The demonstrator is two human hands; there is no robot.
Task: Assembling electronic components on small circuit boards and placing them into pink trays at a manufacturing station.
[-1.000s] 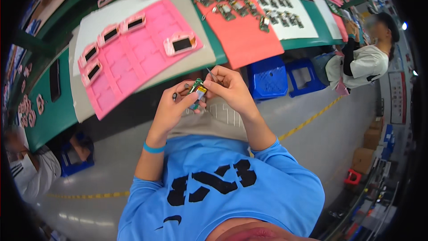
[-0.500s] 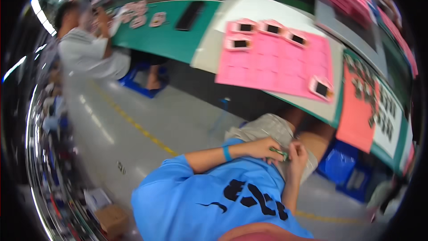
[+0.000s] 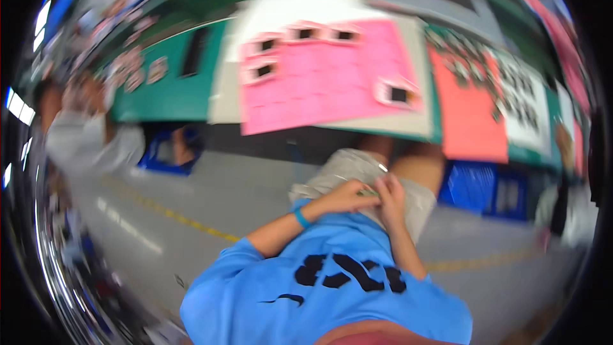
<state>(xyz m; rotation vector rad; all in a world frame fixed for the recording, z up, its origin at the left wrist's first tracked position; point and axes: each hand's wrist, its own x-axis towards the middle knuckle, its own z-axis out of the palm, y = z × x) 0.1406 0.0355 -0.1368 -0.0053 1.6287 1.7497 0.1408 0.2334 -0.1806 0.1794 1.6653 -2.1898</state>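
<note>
Over my lap, my left hand [image 3: 347,197] is closed on a small green piece [image 3: 368,193] that looks like a circuit board. Motion blur hides its details. My right hand [image 3: 391,197] comes up against it from the other side, its fingers bent together at the piece; what they pinch, if anything, is too small to make out. Beyond both hands, on the table, lies a pink sheet [image 3: 313,105] marked in squares. Several small pink-and-white devices with dark screens stand along its far edge, and one device [image 3: 397,94] sits at its right side.
An orange-red sheet [image 3: 469,131] and a white sheet [image 3: 527,105] carry many small dark parts on the right. A black flat object [image 3: 194,52] and pink pieces [image 3: 131,67] lie on the green tabletop at left, where a co-worker [image 3: 96,137] sits. Blue stools [image 3: 469,182] stand below.
My view has turned to the right, so the table and sheets appear farther left. Both hands stay at my lap with the green piece, now closer together.
</note>
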